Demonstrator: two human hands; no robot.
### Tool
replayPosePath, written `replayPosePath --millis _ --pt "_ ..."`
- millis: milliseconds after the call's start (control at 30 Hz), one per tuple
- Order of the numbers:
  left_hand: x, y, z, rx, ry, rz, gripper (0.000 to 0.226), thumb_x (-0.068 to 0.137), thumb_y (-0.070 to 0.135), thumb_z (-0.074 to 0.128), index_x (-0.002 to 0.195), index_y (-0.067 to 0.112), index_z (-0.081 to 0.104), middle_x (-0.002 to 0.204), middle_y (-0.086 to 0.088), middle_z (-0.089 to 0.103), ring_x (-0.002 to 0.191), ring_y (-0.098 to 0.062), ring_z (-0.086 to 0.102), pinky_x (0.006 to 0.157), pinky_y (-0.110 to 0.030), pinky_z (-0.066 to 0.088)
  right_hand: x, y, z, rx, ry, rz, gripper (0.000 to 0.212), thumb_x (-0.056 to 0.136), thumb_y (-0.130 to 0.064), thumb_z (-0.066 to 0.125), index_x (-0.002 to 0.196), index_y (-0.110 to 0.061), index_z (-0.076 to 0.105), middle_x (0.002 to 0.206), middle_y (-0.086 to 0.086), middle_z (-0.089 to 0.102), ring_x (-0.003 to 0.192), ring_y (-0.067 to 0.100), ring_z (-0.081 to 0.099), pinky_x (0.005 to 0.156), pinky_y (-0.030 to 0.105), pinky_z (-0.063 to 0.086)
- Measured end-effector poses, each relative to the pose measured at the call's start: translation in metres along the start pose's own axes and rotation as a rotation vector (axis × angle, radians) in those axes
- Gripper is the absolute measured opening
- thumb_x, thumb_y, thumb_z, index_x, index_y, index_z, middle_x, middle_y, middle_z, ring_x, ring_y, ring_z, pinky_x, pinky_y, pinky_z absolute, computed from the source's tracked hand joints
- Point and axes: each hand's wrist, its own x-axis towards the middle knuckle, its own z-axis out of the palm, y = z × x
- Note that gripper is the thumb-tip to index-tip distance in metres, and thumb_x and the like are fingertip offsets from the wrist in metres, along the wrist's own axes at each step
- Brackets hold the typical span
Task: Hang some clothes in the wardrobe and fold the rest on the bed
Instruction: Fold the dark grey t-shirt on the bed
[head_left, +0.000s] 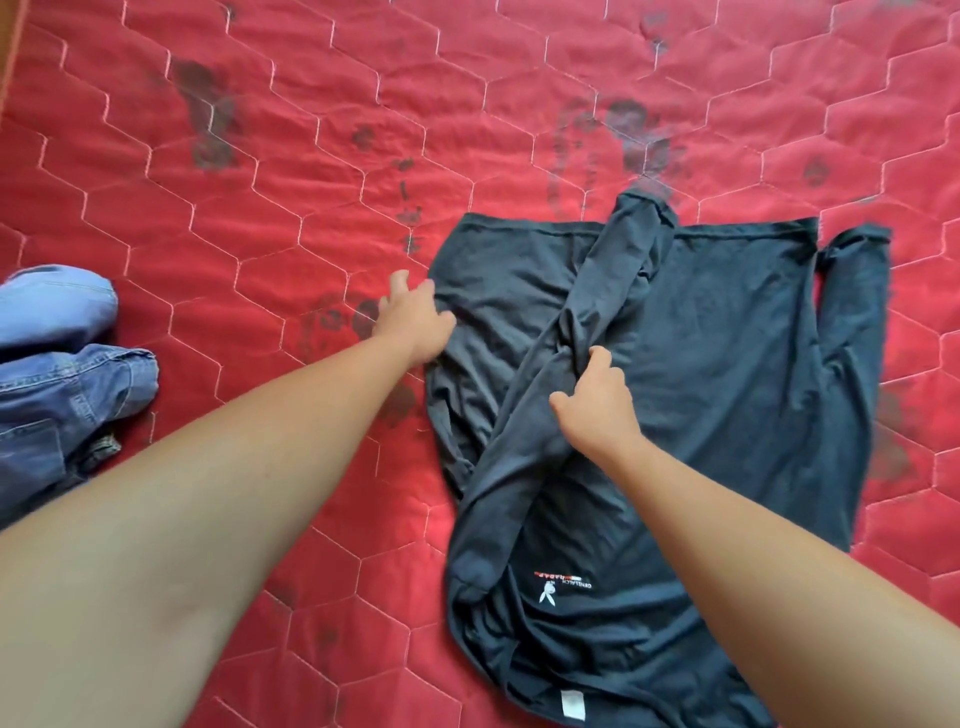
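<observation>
Shirt, dark grey, lies spread on the red bed. Left hand curls round its side edge. Right hand grips the sleeve laid across it. Jeans sit far left

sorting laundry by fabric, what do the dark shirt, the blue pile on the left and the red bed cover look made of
Dark shirt: probably thin matte jersey knit, since it drapes in soft folds. Blue pile: denim, by its topstitched seams and faded wash. Red bed cover: quilted cloth with a slight sheen, stitched in hexagons; fibre unclear.
</observation>
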Motion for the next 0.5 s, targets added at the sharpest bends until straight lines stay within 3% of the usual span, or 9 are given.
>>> replayPosePath --millis 67,133,200,267,367,500 --pt "-0.017 -0.005 0.004 0.083 0.035 0.160 0.049 0.092 0.026 0.056 0.139 0.019 0.050 0.148 -0.013 0.029 0.131 -0.038 0.036 0.108 -0.052 0.039 -0.018 0.001 0.010 -0.097 0.103 -0.034 0.068 0.092 -0.020 0.060 0.147 -0.001 0.026 0.135 0.026 0.040 0.121 0.046 0.043 0.106 0.047 0.035" --pt "-0.036 -0.005 0.015 0.146 0.076 0.420 0.038 0.086 0.020 0.058 0.124 0.018 0.062 0.128 -0.012 0.047 0.118 -0.035 0.048 0.099 -0.050 0.046 -0.038 0.004 0.024 -0.145 0.164 -0.045 0.056 0.092 -0.022 0.061 0.137 0.000 0.036 0.130 0.025 0.042 0.116 0.045 0.045 0.101 0.047 0.036" --pt "-0.054 -0.004 0.030 0.170 -0.098 0.534 0.029 0.084 0.013 0.056 0.110 0.017 0.068 0.113 -0.010 0.059 0.108 -0.032 0.058 0.092 -0.042 0.049 -0.055 0.012 0.040 -0.082 0.068 0.009 0.039 0.093 -0.027 0.059 0.120 -0.001 0.048 0.123 0.025 0.053 0.112 0.044 0.054 0.093 0.044 0.042" --pt "-0.074 -0.004 0.046 0.179 -0.356 0.452 0.027 0.084 0.010 0.055 0.107 0.016 0.069 0.109 -0.008 0.068 0.104 -0.027 0.064 0.089 -0.032 0.049 -0.073 0.023 0.056 -0.059 -0.178 0.056 0.031 0.093 -0.034 0.056 0.102 -0.004 0.057 0.110 0.021 0.065 0.105 0.037 0.061 0.085 0.038 0.044" --pt "-0.096 -0.014 0.069 0.098 -0.462 0.303 0.027 0.086 0.011 0.056 0.112 0.015 0.063 0.111 -0.005 0.069 0.106 -0.026 0.063 0.086 -0.028 0.046 -0.109 0.038 0.077 -0.072 -0.451 0.055 0.029 0.095 -0.040 0.055 0.087 -0.012 0.056 0.097 0.011 0.066 0.094 0.027 0.058 0.076 0.031 0.039" --pt "-0.115 -0.030 0.085 -0.003 -0.518 0.199 0.026 0.090 0.013 0.054 0.116 0.012 0.054 0.107 -0.007 0.067 0.094 -0.026 0.061 0.082 -0.033 0.048 -0.144 0.050 0.108 0.090 -0.371 0.145 0.033 0.094 -0.043 0.060 0.102 -0.012 0.057 0.099 0.001 0.063 0.095 0.023 0.056 0.077 0.032 0.039"
